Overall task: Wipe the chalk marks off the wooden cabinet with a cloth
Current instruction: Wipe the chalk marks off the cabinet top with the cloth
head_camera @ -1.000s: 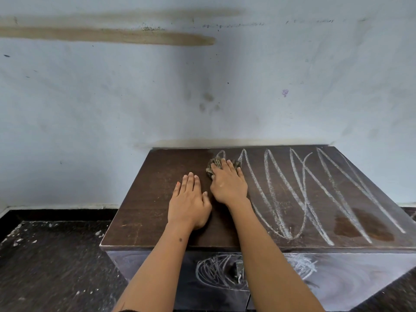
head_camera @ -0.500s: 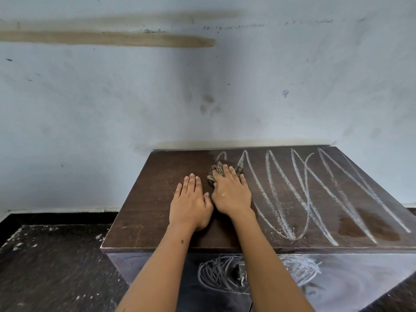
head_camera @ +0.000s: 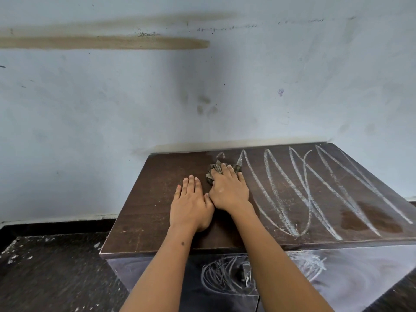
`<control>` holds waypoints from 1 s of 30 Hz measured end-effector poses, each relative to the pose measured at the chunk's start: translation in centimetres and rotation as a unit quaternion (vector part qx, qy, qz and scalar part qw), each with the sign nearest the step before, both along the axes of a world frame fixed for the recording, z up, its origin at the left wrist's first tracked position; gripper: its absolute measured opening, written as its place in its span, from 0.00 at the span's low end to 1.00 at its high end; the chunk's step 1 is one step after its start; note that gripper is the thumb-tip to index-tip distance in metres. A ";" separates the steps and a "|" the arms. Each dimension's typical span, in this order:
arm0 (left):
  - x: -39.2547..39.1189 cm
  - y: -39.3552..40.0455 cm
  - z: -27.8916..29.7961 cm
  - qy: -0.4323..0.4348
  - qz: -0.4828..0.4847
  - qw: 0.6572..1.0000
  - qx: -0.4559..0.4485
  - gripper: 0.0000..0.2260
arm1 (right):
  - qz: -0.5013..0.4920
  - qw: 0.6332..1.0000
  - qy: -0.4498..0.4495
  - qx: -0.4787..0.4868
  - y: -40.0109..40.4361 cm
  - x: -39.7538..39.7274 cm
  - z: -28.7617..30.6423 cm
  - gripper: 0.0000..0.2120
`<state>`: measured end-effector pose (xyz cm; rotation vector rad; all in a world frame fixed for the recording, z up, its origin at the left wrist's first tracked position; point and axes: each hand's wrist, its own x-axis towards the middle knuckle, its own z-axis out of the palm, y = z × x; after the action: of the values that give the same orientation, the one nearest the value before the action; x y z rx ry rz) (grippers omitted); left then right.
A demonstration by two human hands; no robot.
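While the right hand point(head_camera: 228, 191) presses down, the cloth point(head_camera: 216, 170) lies under its fingers.

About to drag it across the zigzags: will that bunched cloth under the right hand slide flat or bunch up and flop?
The cloth looks soft and crumpled, so it will likely stay floppy and bunch further. It seems light; the right hand pressing flat on it probably has to keep it moving. The cabinet top looks smooth, so it should slide readily.
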<state>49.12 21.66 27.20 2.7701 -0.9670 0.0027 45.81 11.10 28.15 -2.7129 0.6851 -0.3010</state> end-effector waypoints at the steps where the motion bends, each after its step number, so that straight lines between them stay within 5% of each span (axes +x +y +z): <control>1: 0.0 0.0 0.0 0.001 0.000 1.000 0.000 0.25 | 0.003 1.000 0.007 0.010 -0.4 0.7 0.3 0.26; 14: 0.2 -0.1 -0.2 -0.005 -0.001 1.000 -0.008 0.26 | -0.050 0.998 0.031 -0.017 -3.7 9.9 0.9 0.25; 22: 0.1 0.1 -0.1 0.003 -0.005 1.000 -0.012 0.26 | 0.079 0.996 0.030 -0.037 -2.2 11.5 0.9 0.24; 30: 0.0 0.0 -0.1 -0.001 0.001 1.000 -0.001 0.26 | -0.046 0.997 0.036 -0.041 -8.7 7.6 0.9 0.25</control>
<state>49.13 21.64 27.10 2.7693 -0.9646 0.0066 53.44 2.44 29.03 -2.7873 0.8359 -0.2611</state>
